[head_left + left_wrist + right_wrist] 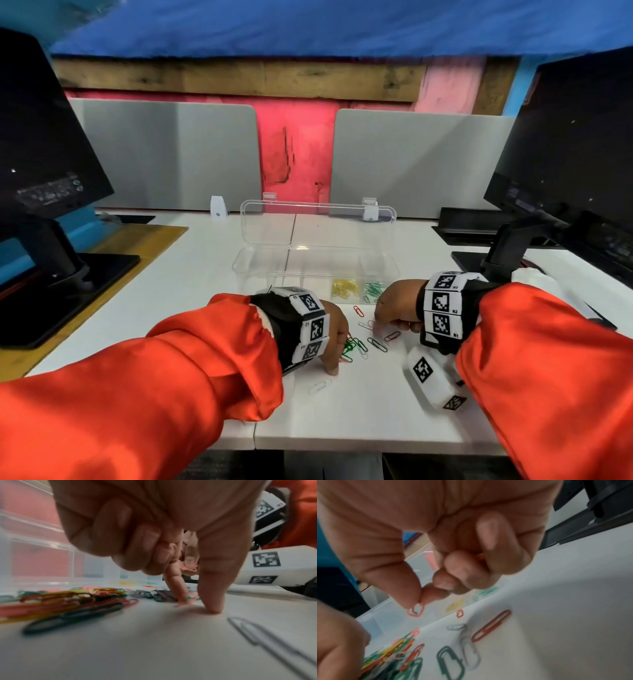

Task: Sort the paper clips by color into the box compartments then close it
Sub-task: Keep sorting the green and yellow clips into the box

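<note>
right wristband markers, labelled R2, R1

The box is clear plastic, smooth and shiny. The clips have a smooth coloured coat, like the red clip. One pale clip looks dull and grey. The table is white, smooth and matt. The sleeves are shiny orange cloth. The screens are black matt plastic. The beam is rough wood. The panels look grey and matt.
</note>
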`<action>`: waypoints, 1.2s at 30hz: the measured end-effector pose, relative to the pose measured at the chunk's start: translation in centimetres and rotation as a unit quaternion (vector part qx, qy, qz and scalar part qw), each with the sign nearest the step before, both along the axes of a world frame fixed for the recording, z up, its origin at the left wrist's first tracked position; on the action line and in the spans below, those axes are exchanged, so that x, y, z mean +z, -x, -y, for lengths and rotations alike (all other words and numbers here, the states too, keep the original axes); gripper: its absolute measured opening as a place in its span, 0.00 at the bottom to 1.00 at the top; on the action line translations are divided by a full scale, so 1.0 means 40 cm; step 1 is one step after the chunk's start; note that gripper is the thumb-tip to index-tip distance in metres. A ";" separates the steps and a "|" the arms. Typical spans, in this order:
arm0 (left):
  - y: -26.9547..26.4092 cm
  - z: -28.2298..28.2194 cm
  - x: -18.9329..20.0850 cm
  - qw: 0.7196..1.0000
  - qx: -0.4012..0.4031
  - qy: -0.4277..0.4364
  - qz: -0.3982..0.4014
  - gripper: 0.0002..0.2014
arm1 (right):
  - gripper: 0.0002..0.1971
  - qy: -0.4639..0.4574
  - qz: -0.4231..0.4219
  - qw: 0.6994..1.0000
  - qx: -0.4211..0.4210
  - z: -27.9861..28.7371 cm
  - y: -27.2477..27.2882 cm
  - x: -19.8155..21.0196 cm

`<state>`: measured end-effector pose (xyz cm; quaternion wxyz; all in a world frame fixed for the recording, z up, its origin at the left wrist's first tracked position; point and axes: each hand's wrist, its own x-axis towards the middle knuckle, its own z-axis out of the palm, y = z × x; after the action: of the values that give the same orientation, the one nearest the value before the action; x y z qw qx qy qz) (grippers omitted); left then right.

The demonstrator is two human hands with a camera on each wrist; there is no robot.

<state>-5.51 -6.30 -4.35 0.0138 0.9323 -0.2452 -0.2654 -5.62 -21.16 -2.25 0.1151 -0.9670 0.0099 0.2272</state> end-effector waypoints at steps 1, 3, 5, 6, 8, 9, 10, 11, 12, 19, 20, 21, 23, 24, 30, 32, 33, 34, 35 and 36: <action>0.000 0.005 0.000 1.000 -0.003 -0.005 0.007 0.15 | 0.08 -0.005 0.002 1.000 -0.004 0.008 0.002 0.000; 0.000 0.010 -0.003 1.000 -0.004 -0.011 0.018 0.15 | 0.07 -0.023 0.003 1.000 -0.010 0.019 0.005 -0.003; -0.002 0.010 -0.007 1.000 0.002 -0.011 0.021 0.15 | 0.06 -0.049 0.000 0.999 -0.021 0.030 0.007 -0.008; -0.003 0.009 -0.010 1.000 0.005 -0.010 0.017 0.14 | 0.06 -0.055 0.000 0.998 -0.024 0.036 0.007 -0.012; -0.007 0.007 -0.016 1.000 0.010 -0.009 0.003 0.12 | 0.07 -0.070 -0.002 0.997 -0.033 0.046 0.009 -0.016; -0.007 0.007 -0.017 1.000 0.011 -0.009 -0.004 0.10 | 0.08 -0.081 -0.004 0.996 -0.038 0.051 0.010 -0.018; -0.007 0.005 -0.018 1.000 0.013 -0.008 -0.008 0.09 | 0.09 -0.091 -0.007 0.995 -0.043 0.054 0.011 -0.021; -0.007 0.004 -0.017 1.000 0.015 -0.006 -0.010 0.09 | 0.10 -0.102 -0.010 0.993 -0.050 0.056 0.012 -0.022; -0.007 0.001 -0.014 1.000 0.020 0.000 -0.015 0.10 | 0.10 -0.117 -0.013 0.991 -0.060 0.057 0.011 -0.025; 0.004 -0.039 0.019 0.995 0.060 0.081 -0.026 0.10 | 0.16 -0.263 -0.014 0.958 -0.113 0.043 0.013 -0.034; 0.005 -0.047 0.019 0.993 0.072 0.092 -0.010 0.06 | 0.16 -0.285 -0.008 0.951 -0.121 0.043 0.014 -0.034; 0.004 -0.056 0.024 0.990 0.091 0.107 -0.005 0.03 | 0.17 -0.304 -0.003 0.944 -0.126 0.044 0.015 -0.034; -0.008 -0.080 0.033 0.975 0.145 0.162 -0.034 0.07 | 0.15 -0.336 -0.002 0.932 -0.133 0.040 0.014 -0.032; -0.017 -0.091 0.038 0.964 0.174 0.193 -0.053 0.10 | 0.15 -0.353 -0.007 0.925 -0.139 0.039 0.013 -0.031; -0.052 -0.124 0.072 0.868 0.316 0.371 -0.093 0.18 | 0.18 -0.419 -0.022 0.892 -0.168 0.009 -0.004 -0.013; -0.059 -0.129 0.084 0.843 0.336 0.408 -0.099 0.16 | 0.18 -0.438 -0.024 0.881 -0.176 -0.008 -0.013 -0.004; -0.061 -0.129 0.091 0.835 0.343 0.419 -0.098 0.15 | 0.18 -0.454 -0.022 0.871 -0.183 -0.015 -0.019 0.000; -0.067 -0.130 0.097 0.826 0.352 0.430 -0.093 0.15 | 0.17 -0.475 -0.021 0.858 -0.193 -0.021 -0.027 0.004; -0.073 -0.131 0.103 0.815 0.363 0.443 -0.086 0.15 | 0.16 -0.500 -0.020 0.842 -0.204 -0.026 -0.034 0.010; -0.080 -0.130 0.111 0.804 0.374 0.456 -0.076 0.15 | 0.15 -0.524 -0.022 0.824 -0.214 -0.034 -0.044 0.018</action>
<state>-2.30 -1.10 0.08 0.5537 0.8150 0.0314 -0.1678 -3.84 -19.81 -1.54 0.6498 -0.7296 0.0986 0.1888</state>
